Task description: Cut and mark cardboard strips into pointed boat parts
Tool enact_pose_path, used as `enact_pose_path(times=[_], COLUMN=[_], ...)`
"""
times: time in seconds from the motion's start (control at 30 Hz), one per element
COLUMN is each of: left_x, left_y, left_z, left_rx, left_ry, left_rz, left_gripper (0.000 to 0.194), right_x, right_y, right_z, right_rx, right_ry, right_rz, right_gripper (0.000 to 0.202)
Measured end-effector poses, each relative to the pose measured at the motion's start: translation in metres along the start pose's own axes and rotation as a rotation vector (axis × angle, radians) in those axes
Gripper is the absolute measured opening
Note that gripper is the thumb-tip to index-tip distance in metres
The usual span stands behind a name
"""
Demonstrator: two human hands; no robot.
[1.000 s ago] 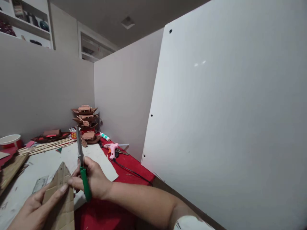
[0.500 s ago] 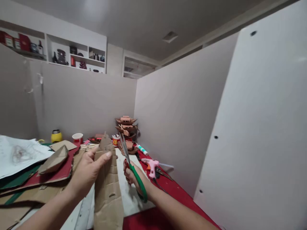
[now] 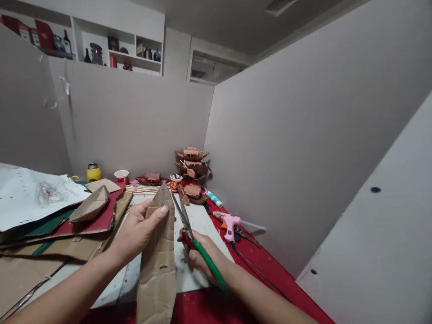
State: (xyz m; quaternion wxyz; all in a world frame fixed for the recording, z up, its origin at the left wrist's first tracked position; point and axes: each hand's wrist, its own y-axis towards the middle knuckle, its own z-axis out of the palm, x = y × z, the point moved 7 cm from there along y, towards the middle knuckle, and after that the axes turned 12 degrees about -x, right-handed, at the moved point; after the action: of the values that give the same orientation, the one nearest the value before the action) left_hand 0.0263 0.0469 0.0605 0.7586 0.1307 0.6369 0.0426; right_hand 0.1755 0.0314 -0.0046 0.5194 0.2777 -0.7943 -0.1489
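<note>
A long strip of corrugated cardboard (image 3: 158, 270) with a pointed far end stands in front of me, its lower end running out of the picture. My left hand (image 3: 141, 231) grips it near the tip, thumb on the face and fingers behind. In my right hand (image 3: 205, 256) is a pair of scissors (image 3: 202, 249) with green and red handles. Their blades are parted and point up and away, close to the strip's right edge near the tip. Whether a blade touches the cardboard I cannot tell.
Cardboard sheets (image 3: 67, 249), a folded cardboard boat (image 3: 91, 205) and drawn-on paper (image 3: 37, 193) lie left. Stacked model boats (image 3: 191, 154) stand at the back corner, near a paper cup (image 3: 122, 176). A pink glue gun (image 3: 230, 223) rests right, beside the partition (image 3: 286, 148).
The view has tilted down and turned slightly, so the table sits higher in it. My left hand still grips the cardboard; the scissors, still parted, stay at its right side.
</note>
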Motion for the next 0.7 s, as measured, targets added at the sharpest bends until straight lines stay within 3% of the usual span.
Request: enact_pose_path(times=[0.47, 0.7], left_x=[0.0047, 0.0072], left_y=[-0.0042, -0.0072], left_z=[0.0059, 0.0093], left_rx=[0.049, 0.074], left_ry=[0.078, 0.062], left_rz=[0.047, -0.019], left_gripper=[0.031, 0.028], right_x=[-0.0001, 0.0051], right_y=[-0.0068, -0.0072], right_z=[0.0035, 0.0053], right_rx=[0.04, 0.073], right_ry=[-0.058, 0.027], right_rz=[0.021, 0.056], right_gripper=[0.062, 0.068])
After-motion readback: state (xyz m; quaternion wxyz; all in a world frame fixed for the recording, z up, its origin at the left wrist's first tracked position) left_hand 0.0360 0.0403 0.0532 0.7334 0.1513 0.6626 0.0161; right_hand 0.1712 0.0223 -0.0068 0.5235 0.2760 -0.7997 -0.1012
